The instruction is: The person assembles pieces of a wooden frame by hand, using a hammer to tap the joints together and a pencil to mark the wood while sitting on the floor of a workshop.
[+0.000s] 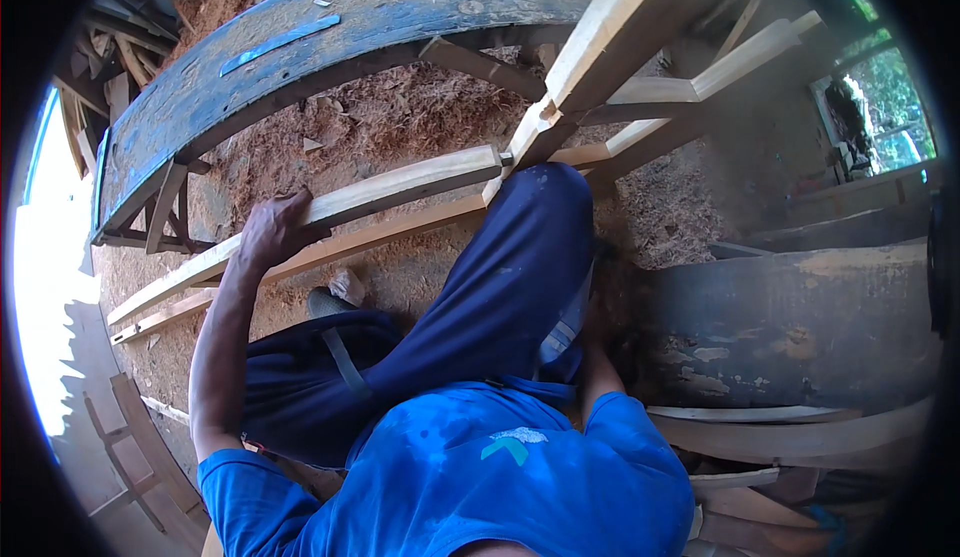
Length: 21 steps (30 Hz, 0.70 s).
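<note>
My left hand (273, 227) is wrapped round a long pale wooden rail (410, 179), toward its left part. The rail's right end has a small tenon and meets, or nearly meets, a thick squared wooden post (590, 47) with notches cut in it; whether the tenon is seated, I cannot tell. A second rail (400, 222) runs below, roughly parallel to the first. My bent knee (545, 192) is up against the post's lower end. My right forearm (600, 372) goes down beside the thigh into shadow, and the right hand's fingers are hidden there.
A long weathered workbench (400, 7) crosses the far side, with a narrow blue strip (280, 45) on it. Wood shavings (400, 107) cover the ground. On the right lie a wide dark plank (790, 327) and several curved boards (800, 439). A wooden frame (150, 447) is at lower left.
</note>
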Motion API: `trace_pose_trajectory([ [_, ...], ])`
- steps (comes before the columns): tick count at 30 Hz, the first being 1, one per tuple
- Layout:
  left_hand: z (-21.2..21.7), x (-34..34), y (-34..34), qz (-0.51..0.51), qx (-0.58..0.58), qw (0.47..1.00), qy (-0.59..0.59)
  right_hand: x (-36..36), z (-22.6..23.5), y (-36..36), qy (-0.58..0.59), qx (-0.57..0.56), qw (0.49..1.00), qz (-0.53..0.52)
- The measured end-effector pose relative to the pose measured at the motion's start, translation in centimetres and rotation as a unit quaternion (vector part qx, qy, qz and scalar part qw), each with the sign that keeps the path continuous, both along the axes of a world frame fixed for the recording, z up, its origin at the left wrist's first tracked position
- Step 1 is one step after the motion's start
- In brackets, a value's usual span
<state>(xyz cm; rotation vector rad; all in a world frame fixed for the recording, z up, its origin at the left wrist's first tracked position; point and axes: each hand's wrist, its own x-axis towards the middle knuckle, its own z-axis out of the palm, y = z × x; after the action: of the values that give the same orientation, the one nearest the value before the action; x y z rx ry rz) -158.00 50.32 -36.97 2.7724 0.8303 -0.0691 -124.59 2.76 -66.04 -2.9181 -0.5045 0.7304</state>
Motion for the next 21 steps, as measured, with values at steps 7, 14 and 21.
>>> trace_pose_trajectory([
  [7,0.3,1.2,-0.2,-0.006,-0.008,1.0,-0.015,2.8,-0.9,3.4,-0.042,0.076,0.996,0.007],
  [14,-0.6,0.3,-0.4,-0.002,0.0,0.999,-0.035,4.6,3.5,-0.2,-0.102,0.336,0.936,0.01],
  [21,-0.8,-0.2,0.6,-0.011,-0.009,1.0,-0.008,1.0,25.3,0.9,0.193,0.519,0.832,-0.032],
])
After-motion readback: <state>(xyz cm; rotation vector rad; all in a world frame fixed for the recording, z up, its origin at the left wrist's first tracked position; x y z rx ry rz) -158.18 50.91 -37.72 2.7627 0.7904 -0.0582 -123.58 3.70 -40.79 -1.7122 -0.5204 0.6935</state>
